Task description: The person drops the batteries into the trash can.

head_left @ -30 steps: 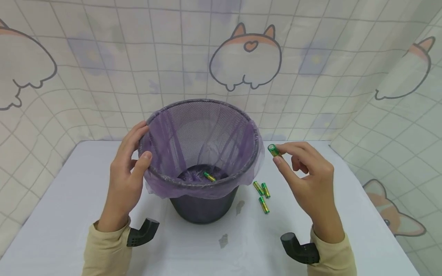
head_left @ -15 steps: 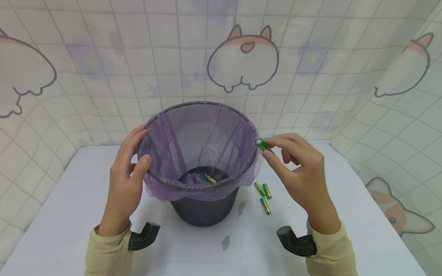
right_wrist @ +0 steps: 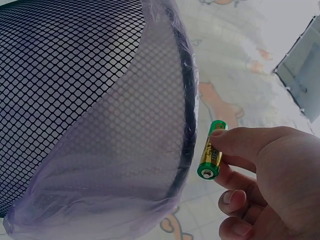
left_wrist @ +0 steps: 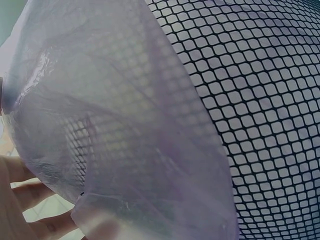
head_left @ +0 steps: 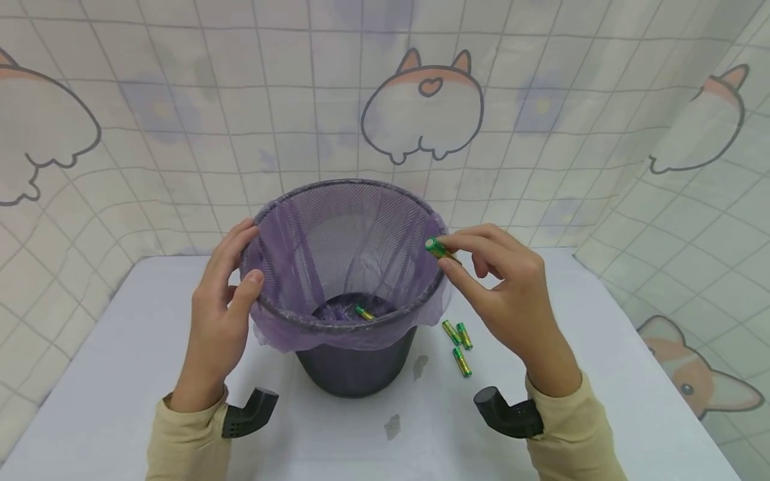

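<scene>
While above white tabletop (head_left: 337, 447), against gridded backdrop (head_left: 325, 120), left hand (head_left: 222, 300) round bin rim (head_left: 343, 327), right hand (head_left: 505, 287) closed on battery (head_left: 436, 247)

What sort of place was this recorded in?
Likely an indoor recording set: a cartoon-print backdrop hangs behind a white table, and wrist cameras sit on both sleeves.

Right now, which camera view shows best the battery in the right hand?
The right wrist view: the battery appears largest, its metal tip clear. The head view shows it smaller, partly covered by fingers; left wrist does not show it.
</scene>
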Available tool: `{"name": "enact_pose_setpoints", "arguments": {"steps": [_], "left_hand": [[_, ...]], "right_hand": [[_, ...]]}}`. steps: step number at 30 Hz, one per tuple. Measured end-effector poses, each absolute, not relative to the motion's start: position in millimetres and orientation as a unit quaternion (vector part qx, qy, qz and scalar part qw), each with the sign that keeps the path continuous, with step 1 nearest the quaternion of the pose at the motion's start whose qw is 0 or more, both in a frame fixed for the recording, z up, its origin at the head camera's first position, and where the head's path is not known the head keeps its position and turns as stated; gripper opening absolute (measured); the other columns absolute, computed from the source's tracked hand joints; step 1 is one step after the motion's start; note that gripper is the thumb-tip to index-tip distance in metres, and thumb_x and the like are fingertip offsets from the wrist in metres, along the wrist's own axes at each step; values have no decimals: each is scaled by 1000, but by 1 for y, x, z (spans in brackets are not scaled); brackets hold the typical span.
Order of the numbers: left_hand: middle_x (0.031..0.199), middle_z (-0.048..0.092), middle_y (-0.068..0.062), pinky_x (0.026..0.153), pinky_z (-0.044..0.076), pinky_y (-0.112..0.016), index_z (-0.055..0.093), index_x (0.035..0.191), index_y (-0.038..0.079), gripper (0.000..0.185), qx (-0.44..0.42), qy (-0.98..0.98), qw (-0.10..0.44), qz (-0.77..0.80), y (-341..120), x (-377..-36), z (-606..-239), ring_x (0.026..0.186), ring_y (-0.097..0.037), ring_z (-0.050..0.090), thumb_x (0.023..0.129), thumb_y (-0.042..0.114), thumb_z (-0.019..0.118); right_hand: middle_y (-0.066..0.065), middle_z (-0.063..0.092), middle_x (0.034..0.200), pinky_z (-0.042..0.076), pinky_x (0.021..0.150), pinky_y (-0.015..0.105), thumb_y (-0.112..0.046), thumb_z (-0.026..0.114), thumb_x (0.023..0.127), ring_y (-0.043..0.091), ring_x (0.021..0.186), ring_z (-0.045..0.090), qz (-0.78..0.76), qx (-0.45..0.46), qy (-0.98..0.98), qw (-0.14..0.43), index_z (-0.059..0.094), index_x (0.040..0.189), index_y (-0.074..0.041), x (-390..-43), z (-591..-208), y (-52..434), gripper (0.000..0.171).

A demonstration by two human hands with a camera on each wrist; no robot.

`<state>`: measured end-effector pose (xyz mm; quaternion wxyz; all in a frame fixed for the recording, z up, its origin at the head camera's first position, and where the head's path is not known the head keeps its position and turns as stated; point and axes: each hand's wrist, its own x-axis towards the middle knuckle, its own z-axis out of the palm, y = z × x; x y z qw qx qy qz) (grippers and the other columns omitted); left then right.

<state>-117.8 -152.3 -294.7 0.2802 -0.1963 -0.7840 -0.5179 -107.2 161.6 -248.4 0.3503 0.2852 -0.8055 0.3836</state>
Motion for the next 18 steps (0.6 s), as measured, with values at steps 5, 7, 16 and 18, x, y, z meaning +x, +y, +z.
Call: {"name": "enact_pose_setpoints", "arguments": {"steps": [5, 7, 16, 18], "left_hand": [[152, 42, -4, 75, 42, -13, 47, 143, 11, 46, -197, -781, 283, -520, -153, -118, -295, 121, -6, 47, 97, 11, 46], [151, 42, -4, 75, 41, -13, 48, 142, 11, 46, -196, -781, 283, -522, -153, -118, -295, 121, -7, 47, 96, 11, 46], [151, 43, -3, 74, 42, -13, 48, 142, 12, 46, -196, -785, 287, -513, -153, -118, -294, 121, -4, 46, 96, 12, 46], [151, 43, -3, 74, 42, -13, 48, 142, 11, 46, -197, -784, 288, -513, -152, -118, -294, 121, -4, 46, 96, 12, 46]], "right_hand": [[3, 70, 91, 27, 58, 19, 0, 75, 79, 9, 67, 38, 380, 295, -809, 338, 75, 101, -7, -110, -248, 158, 23], [3, 70, 92, 27, 59, 19, -1, 74, 79, 9, 67, 38, 379, 297, -810, 335, 75, 101, -7, -112, -249, 157, 23], [3, 69, 92, 28, 59, 19, -1, 74, 80, 8, 68, 39, 366, 304, -819, 320, 74, 102, -7, -115, -256, 157, 23], [3, 68, 93, 29, 59, 19, -1, 74, 80, 8, 68, 39, 362, 302, -822, 319, 74, 102, -7, -115, -257, 158, 23]]}}
